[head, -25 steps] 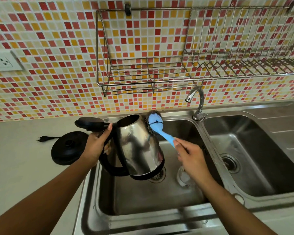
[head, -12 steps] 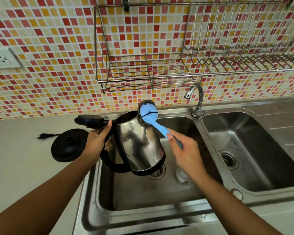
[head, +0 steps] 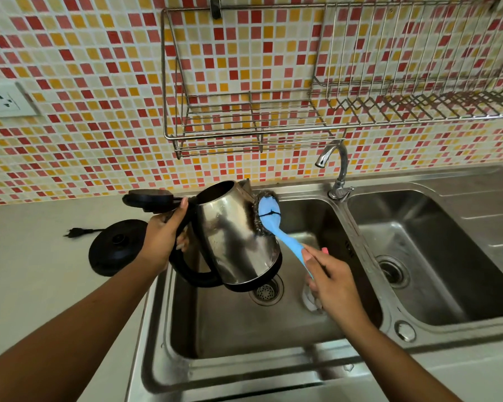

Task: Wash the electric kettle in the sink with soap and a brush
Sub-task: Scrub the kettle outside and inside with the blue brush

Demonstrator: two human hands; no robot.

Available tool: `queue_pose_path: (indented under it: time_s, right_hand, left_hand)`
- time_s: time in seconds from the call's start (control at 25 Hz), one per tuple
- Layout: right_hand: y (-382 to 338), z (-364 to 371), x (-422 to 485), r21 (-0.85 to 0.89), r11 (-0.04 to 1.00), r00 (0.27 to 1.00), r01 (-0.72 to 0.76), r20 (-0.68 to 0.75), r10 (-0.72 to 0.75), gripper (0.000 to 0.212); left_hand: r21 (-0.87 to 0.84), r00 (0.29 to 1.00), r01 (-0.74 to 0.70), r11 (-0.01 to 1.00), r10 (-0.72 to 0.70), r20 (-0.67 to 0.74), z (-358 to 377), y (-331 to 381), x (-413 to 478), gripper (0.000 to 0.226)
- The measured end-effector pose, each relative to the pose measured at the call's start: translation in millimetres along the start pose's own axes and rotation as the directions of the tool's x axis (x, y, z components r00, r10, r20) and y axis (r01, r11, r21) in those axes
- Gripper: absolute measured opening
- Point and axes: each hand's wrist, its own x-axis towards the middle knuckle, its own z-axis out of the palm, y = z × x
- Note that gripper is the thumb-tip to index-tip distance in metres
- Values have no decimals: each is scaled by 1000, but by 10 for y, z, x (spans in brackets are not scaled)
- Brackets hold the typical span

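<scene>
We had the right hand [head: 330, 275] clenched on the blue brush [head: 276, 224], bristles against the kettle [head: 233, 236] tilted above the left sink [head: 244, 329], the left hand [head: 163, 239] grasping its handle, so a wet grip could have dropped it.

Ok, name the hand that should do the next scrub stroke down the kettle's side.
Right. The right hand already holds the blue brush against the kettle; the left hand is busy gripping its handle over the sink.
</scene>
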Motion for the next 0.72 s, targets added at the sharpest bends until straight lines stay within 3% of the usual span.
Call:
queue_pose_path:
  time_s: [0.08,0.16,0.36,0.6,0.72]
  right_hand:
    - [12,-15,-200,64,996,998,-64,27,62,24]
    - [110,-73,-299,83,983,986,-164,0,165,23]
    - [338,-84,-40,118,886,889,-448,-43,456,20]
    - [385,-121,77,302,745,791,-595,52,610,17]
    - [513,-148,54,282,714,755,-641,65,652,21]
  left_hand:
    - [-18,1000,11,1000,-12,-28,-12,-32,18,66]
    - [-22,999,10,1000,-10,-36,-11,-66,21,56]
    - [62,1000,-5,998,3,28,123,-223,-12,39]
    - [319,998,52,946,-41,-42,337,-657,-56,33]
    - [415,997,66,907,-45,-60,449,-894,-165,42]
